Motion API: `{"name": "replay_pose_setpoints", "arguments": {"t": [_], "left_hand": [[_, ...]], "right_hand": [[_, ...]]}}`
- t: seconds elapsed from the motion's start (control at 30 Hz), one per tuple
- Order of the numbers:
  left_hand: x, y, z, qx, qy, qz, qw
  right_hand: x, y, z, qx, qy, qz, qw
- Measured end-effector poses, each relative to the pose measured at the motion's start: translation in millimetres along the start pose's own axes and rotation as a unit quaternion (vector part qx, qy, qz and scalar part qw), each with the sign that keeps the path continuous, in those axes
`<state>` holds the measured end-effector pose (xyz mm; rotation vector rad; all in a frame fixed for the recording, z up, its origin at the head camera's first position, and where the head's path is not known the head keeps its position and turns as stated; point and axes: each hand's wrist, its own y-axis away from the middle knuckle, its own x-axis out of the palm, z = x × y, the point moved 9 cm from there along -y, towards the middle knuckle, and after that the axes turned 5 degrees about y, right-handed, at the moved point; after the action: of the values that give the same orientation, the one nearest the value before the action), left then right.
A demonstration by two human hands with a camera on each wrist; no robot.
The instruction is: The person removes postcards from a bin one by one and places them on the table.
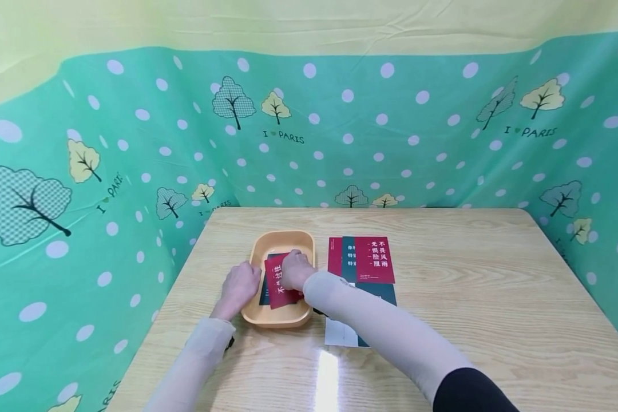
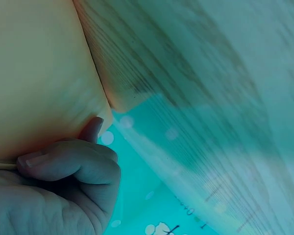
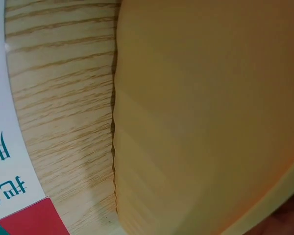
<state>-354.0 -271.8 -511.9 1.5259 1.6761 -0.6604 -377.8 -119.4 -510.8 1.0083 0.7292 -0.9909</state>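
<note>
A light orange plastic basket [image 1: 280,322] stands on the left part of the wooden table. My left hand [image 1: 241,286] grips its left rim; in the left wrist view the thumb and curled fingers [image 2: 63,161] close over the edge. Inside the basket my right hand [image 1: 296,270] holds a red card [image 1: 274,277] with white lettering by its right side. Beneath that card a dark teal card [image 1: 264,294] shows. The right wrist view shows mostly the basket's outer wall [image 3: 201,107], with only a dark sliver of the hand at lower right; the fingertips are hidden.
Right of the basket lie overlapping cards: a red card [image 1: 376,260], a teal card [image 1: 348,252], another red card [image 1: 335,263] and a white card [image 1: 340,333]. A green dotted curtain [image 1: 381,143] surrounds the wooden table [image 1: 468,286].
</note>
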Motion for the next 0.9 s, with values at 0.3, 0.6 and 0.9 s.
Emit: {"name": "replay_pose_setpoints", "arguments": {"t": [0.3,0.6,0.9], "left_hand": [[-3.5,0.5,-2.8,0.019,-0.013,-0.019,0.9995],[-3.0,-0.7,-2.3,0.021,-0.013,-0.018,0.9995],[-0.7,0.3,-0.5,0.018,-0.009,-0.014,0.9997]], "right_hand": [[-17.0,7.3,3.5,-0.064,-0.075,-0.028,0.995],[-35.7,8.6,-5.4,-0.082,-0.185,-0.036,0.979],[-43.0,13.5,-19.3,-0.057,-0.264,-0.032,0.962]]}}
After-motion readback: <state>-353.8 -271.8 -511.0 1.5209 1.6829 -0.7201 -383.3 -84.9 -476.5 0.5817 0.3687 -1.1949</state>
